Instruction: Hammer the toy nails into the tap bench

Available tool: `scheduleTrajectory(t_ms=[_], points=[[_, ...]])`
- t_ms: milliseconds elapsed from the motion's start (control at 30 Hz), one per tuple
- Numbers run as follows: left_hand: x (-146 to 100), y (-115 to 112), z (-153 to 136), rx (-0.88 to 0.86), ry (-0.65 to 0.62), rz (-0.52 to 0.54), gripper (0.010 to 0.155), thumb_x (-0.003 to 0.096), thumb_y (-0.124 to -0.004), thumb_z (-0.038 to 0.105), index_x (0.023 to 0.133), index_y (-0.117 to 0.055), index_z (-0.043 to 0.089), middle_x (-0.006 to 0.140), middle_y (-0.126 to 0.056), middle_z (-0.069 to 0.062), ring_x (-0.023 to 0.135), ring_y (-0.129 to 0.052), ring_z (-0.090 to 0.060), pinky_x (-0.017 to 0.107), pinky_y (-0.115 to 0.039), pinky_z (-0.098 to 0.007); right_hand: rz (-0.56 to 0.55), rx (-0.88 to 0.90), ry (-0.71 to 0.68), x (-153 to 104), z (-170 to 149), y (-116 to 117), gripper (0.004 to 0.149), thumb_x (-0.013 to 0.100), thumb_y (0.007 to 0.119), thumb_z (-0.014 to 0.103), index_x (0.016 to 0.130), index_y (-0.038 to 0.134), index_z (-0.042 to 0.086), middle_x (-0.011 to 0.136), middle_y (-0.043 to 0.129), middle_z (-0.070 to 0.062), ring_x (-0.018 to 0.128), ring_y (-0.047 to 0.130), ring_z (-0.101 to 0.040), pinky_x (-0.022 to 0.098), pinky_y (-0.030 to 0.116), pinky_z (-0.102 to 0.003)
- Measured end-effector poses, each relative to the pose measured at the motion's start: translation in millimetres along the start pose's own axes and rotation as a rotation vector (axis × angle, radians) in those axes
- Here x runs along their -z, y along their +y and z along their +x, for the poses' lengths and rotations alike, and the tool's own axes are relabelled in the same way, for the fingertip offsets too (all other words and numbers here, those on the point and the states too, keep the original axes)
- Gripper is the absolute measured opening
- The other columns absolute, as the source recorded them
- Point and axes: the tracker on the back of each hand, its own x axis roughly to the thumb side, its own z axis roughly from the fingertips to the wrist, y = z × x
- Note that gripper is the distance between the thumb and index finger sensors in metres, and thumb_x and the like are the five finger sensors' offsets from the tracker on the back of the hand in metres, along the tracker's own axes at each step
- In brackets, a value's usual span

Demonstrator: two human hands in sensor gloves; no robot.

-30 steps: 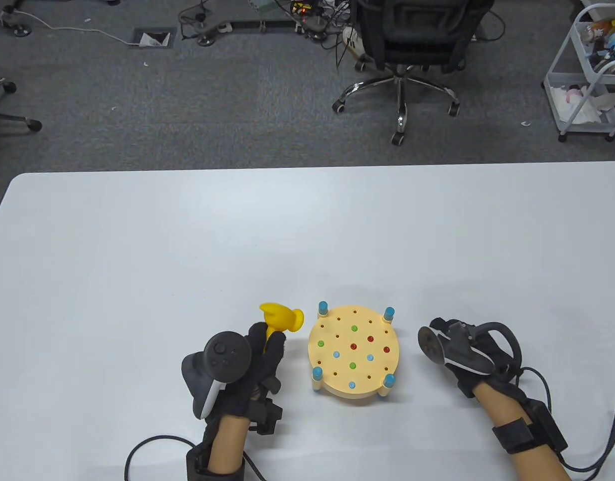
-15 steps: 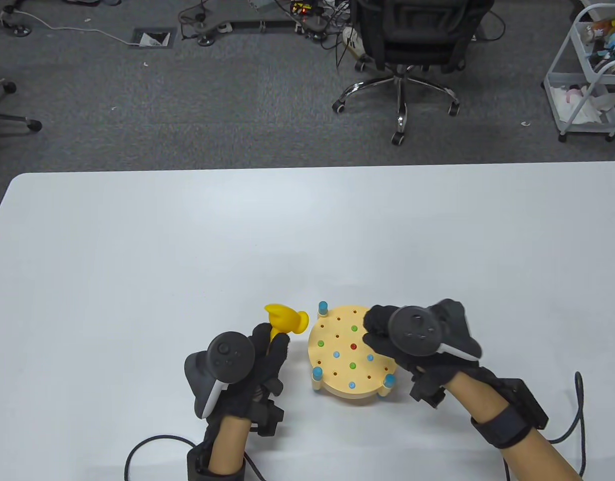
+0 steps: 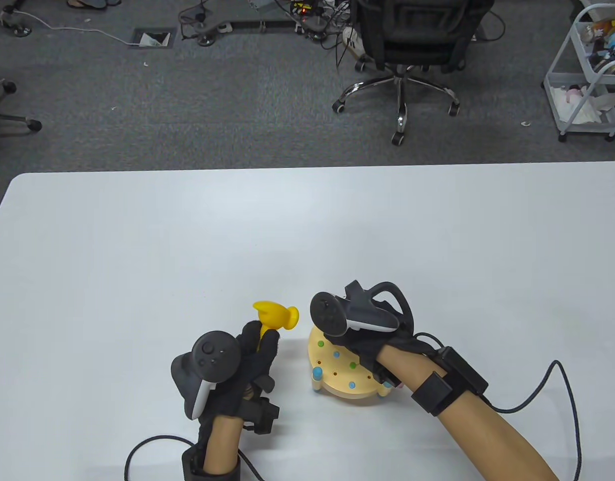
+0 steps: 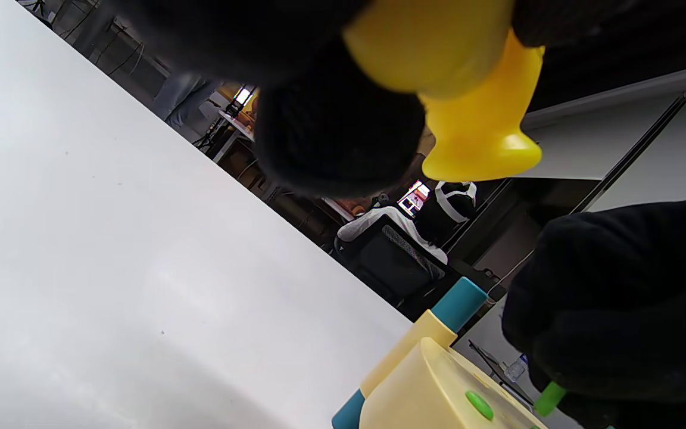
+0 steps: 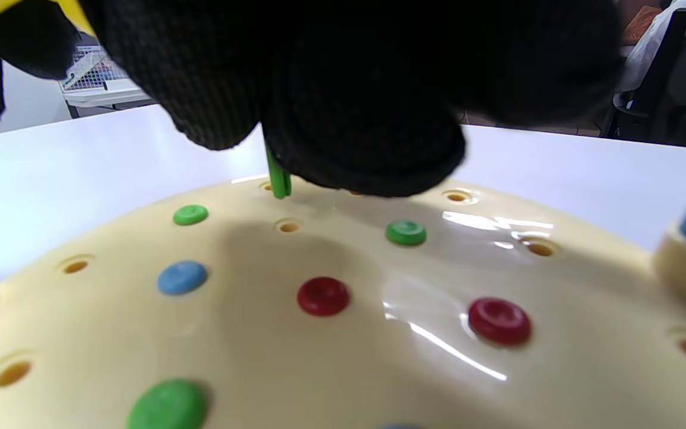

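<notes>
While the left hand (image 3: 237, 371) is gripping the yellow hammer (image 3: 276, 316) just left of the tap bench (image 3: 347, 383), the right hand (image 3: 367, 340) is pinching a green nail (image 5: 277, 176) at a far hole; a skewed blow is risking fingers.

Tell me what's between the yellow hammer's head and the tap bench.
Only bare white table lies between the hammer head and the tap bench, as the table view shows; the right hand reaches in over the bench.
</notes>
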Motion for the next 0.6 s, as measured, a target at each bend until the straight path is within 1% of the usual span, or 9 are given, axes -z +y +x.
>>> scheduleTrajectory(t_ms=[67,233,367,433,600], points=[[0.1,-0.9,0.5,0.004,-0.002,-0.005,0.063,0.0404,-0.063,0.058,0.084,-0.079,0.015,0.041,-0.104,-0.013,0.003,-0.092,-0.018,0.007,-0.08,-0.034,0.017,-0.002,-0.003,2.3,0.1,2.1,0.033,0.041,0.078,0.04,0.071,0.077,0.026,0.059,0.096,-0.003,0.029,0.101,-0.008,0.025,0.089,-0.027],[0.4,-2.5,1.2,0.016,-0.006,-0.013,0.063,0.0404,-0.063,0.058,0.084,-0.079,0.015,0.041,-0.104,-0.013,0.003,-0.092,-0.018,0.007,-0.08,-0.034,0.015,-0.001,0.005,4.4,1.8,2.8,0.033,0.041,0.079,0.04,0.071,0.078,0.026,0.059,0.096,-0.003,0.029,0.101,-0.009,0.025,0.089,-0.028],[0.3,-3.5,2.4,0.022,-0.006,-0.02,0.063,0.0404,-0.064,0.058,0.084,-0.079,0.015,0.041,-0.104,-0.013,0.003,-0.092,-0.018,0.006,-0.08,-0.034,0.058,-0.007,0.021,8.7,2.0,5.7,0.033,0.041,0.079,0.04,0.071,0.078,0.026,0.059,0.096,-0.003,0.029,0.101,-0.009,0.025,0.089,-0.028],[0.5,-4.5,2.8,0.028,-0.007,-0.027,0.063,0.0405,-0.063,0.058,0.084,-0.079,0.015,0.041,-0.104,-0.013,0.003,-0.093,-0.018,0.006,-0.08,-0.034,0.043,0.001,0.03,9.5,1.6,5.6,0.033,0.04,0.079,0.04,0.071,0.078,0.026,0.06,0.097,-0.003,0.029,0.102,-0.009,0.026,0.089,-0.028],[1.0,-6.1,3.6,0.036,-0.007,-0.037,0.063,0.0405,-0.063,0.058,0.084,-0.079,0.015,0.041,-0.104,-0.013,0.002,-0.093,-0.018,0.006,-0.08,-0.034,0.055,0.014,0.06,11.4,-1.6,4.3,0.034,0.038,0.082,0.04,0.069,0.08,0.027,0.06,0.098,-0.002,0.031,0.104,-0.008,0.025,0.09,-0.028]])
